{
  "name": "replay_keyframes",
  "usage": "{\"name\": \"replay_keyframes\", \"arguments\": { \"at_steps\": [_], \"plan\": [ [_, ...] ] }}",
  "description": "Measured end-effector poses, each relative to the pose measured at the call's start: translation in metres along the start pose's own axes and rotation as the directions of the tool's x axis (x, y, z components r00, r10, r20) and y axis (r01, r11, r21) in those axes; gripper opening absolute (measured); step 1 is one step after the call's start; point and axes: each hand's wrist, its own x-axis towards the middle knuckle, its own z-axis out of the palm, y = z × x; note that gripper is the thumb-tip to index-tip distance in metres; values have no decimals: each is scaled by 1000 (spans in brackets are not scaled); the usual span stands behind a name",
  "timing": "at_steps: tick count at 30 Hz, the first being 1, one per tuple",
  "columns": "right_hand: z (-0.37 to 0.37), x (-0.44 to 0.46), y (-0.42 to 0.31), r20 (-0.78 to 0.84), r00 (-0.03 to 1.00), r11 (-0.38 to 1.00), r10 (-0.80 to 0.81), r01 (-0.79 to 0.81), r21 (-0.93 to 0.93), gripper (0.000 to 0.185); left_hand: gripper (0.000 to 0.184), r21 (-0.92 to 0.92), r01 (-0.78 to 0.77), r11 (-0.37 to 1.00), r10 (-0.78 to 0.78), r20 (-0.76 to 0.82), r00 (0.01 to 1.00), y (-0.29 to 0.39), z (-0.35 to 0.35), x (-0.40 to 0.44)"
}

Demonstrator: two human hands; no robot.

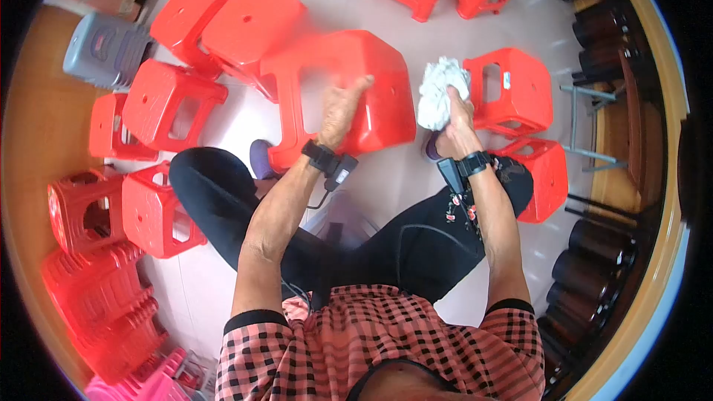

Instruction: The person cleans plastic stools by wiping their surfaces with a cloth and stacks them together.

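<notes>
The fingers of the right hand (pixel 460 115) are closed on a crumpled white cloth (pixel 440 100). The left hand (pixel 339 110) is at the large red plastic stool (pixel 388 93), thumb extended; motion blur partly hides the other fingers, so I cannot tell whether they grip. This stool lies tipped between the wearer's feet, seat toward the right hand and legs toward the left. The cloth is apart from its seat, near the red plastic stool with a pale label (pixel 526 93); contact there cannot be confirmed.

Black wrist-mounted devices (pixel 330 165) are strapped to both forearms. Farther out, more red plastic stools (pixel 256 22) stand at both sides, near a stack of grey-blue plastic stools (pixel 104 52).

Status: handling of the tipped stool appears under way. No visible mark separates finished stools from unfinished ones, so the remaining count cannot be determined.
</notes>
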Motion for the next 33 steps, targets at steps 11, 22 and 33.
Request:
{"name": "replay_keyframes", "arguments": {
  "at_steps": [11,22,33],
  "plan": [
    [-20,21,23,807,569,734,157,-614,289,35,23,305,-282,910,334,-131,934,124,-27,-10],
    [196,-3,-72,674,737,984,61,-158,83,43,32,-215,-328,920,257,-303,918,193,-145,82],
    [338,34,-76,757,652,992,38,68,-108,38,46,-255,-376,891,174,-572,802,180,-240,150]
  ]
}}
